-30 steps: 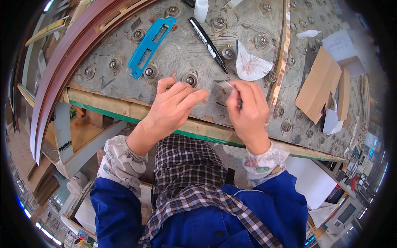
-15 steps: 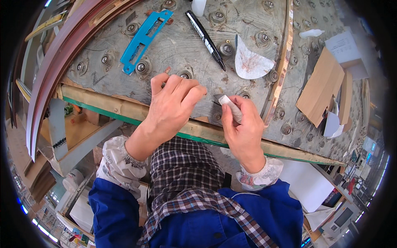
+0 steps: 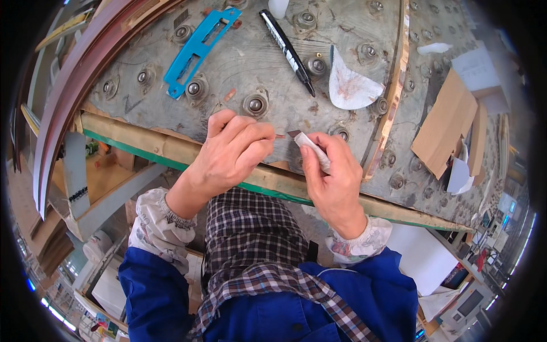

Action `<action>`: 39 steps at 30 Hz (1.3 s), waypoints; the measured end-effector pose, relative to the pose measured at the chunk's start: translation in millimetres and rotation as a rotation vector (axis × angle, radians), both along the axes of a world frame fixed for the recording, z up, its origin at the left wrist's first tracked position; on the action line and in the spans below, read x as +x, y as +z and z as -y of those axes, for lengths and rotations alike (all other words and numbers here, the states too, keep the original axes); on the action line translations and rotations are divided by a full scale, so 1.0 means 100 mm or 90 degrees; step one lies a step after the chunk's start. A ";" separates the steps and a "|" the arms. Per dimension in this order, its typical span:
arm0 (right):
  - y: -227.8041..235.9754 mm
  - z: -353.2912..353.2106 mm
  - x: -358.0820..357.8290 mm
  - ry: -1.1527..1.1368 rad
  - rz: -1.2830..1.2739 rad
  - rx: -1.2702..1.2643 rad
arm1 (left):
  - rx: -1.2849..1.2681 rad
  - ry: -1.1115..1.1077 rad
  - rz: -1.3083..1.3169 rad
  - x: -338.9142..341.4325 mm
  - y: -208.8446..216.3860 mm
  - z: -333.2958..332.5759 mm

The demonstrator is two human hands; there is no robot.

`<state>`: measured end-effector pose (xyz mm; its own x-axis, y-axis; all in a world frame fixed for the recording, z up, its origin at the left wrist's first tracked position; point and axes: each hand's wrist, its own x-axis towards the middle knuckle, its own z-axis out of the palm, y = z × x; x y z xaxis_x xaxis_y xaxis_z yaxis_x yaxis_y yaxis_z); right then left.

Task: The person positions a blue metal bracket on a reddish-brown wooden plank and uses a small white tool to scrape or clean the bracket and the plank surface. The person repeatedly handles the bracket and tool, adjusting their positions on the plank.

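Observation:
My left hand (image 3: 232,149) is closed just above the near edge of the worktable. A small thin reddish-brown piece (image 3: 280,136) pokes out at its fingertips; the rest of that piece is hidden by the fingers. In my right hand (image 3: 335,176) is a short knife (image 3: 315,153), its handle wrapped in whitish material. The dark slanted blade points toward the left fingertips, a small gap away from the piece. Beyond the hands lie a black marker (image 3: 288,52), a blue slotted template (image 3: 200,52) and a curved scrap of white cloth or paper (image 3: 352,84).
Ball rollers (image 3: 256,105) stud the grey tabletop (image 3: 250,68). A long curved reddish-brown strip (image 3: 85,74) leans across the left side. A metallic-edged strip (image 3: 393,91) crosses the table at right, with cardboard (image 3: 444,119) and a white bottle (image 3: 434,48) beyond it.
The knife's blade has turned to point more to the left, nearer the left fingertips. My left hand has shifted slightly left, and the piece at its fingertips now shows more plainly.

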<state>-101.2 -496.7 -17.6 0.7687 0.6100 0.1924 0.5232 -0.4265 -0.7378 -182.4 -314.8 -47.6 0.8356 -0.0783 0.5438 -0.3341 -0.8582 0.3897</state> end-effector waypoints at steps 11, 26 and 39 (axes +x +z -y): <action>-0.07 0.01 0.10 0.125 0.038 -0.018 | -0.093 -0.034 -0.015 -0.05 0.02 -0.09; -0.10 -0.03 0.31 0.267 0.185 -0.024 | -0.118 -0.045 0.016 -0.05 -0.08 -0.09; -0.12 -0.05 0.35 0.286 0.182 0.000 | -0.089 -0.048 0.007 -0.05 -0.05 -0.09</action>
